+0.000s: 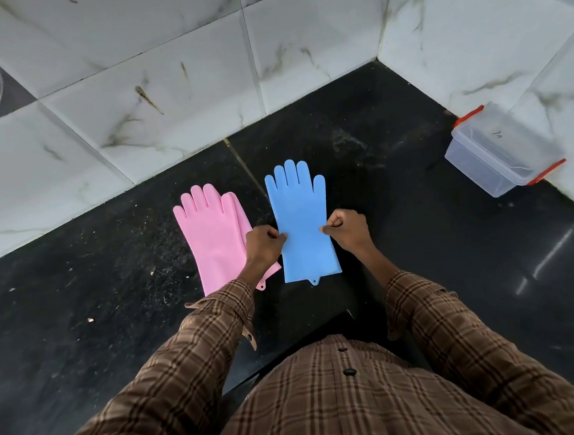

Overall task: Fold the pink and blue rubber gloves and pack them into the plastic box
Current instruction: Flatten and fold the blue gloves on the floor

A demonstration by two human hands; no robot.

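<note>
two colours of gloves and neither is folded yet, so this looks like the very start to me. the blue glove (302,223) lies flat and fully stretched out on the black counter (394,160), fingers pointing at the tiled back wall (153,101), cuff toward the counter's front edge. the left hand (263,244) pinches its left edge about halfway down, and the right hand (345,228) pinches the right edge at the same height, fingers curled in tight on both. my guess is that's the setup for the first fold, but no crease shows anywhere. the pink gloves (213,235) sit just beside it on the left, also flat and untouched, and it looks like two stacked since a second edge peeks out on the right side, with the cuff partly hidden under the left wrist. whether the blue is one or a stacked pair, can't tell. the plastic box (503,150) with red clips is well apart, over by the right side of the counter against the side wall, lid off or missing from view, and looks like nothing's in it. so what's left is basically everything: fold blue, fold pink, carry both over and pack them in.
</note>
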